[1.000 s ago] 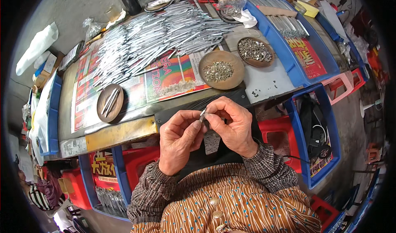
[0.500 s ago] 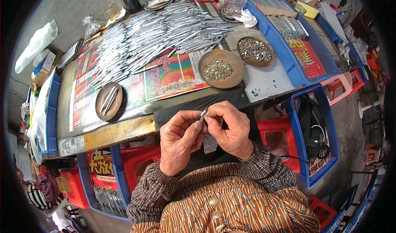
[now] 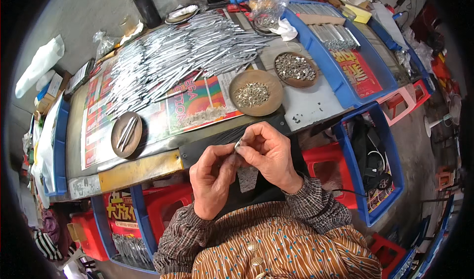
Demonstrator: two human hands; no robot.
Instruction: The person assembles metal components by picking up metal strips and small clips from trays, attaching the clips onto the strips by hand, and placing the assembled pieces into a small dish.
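Above my lap, just off the table's front edge, my left hand (image 3: 213,178) and my right hand (image 3: 270,155) meet fingertip to fingertip. Between their pinched thumbs and forefingers shows the tip of a small silvery metal piece (image 3: 238,144); the fingers hide the rest of it. Beyond my right hand stands a wooden dish of small brassy parts (image 3: 252,94), with a smaller dish of silvery bits (image 3: 296,67) behind it. A round wooden dish (image 3: 135,143) left of my hands holds several slim metal rods (image 3: 127,133). Many more rods (image 3: 185,52) lie heaped across the table.
Blue trays of metal rods (image 3: 336,36) line the right of the table. Below the edge are a red stool (image 3: 330,156) and a blue crate with black gear and cables (image 3: 371,153). A black cylinder (image 3: 144,5) stands at the back. Another person's striped clothing (image 3: 47,244) shows lower left.
The view has shifted slightly, so the table's things sit a little lower and further left. My fingers have closed further around the metal piece, and less of it shows.
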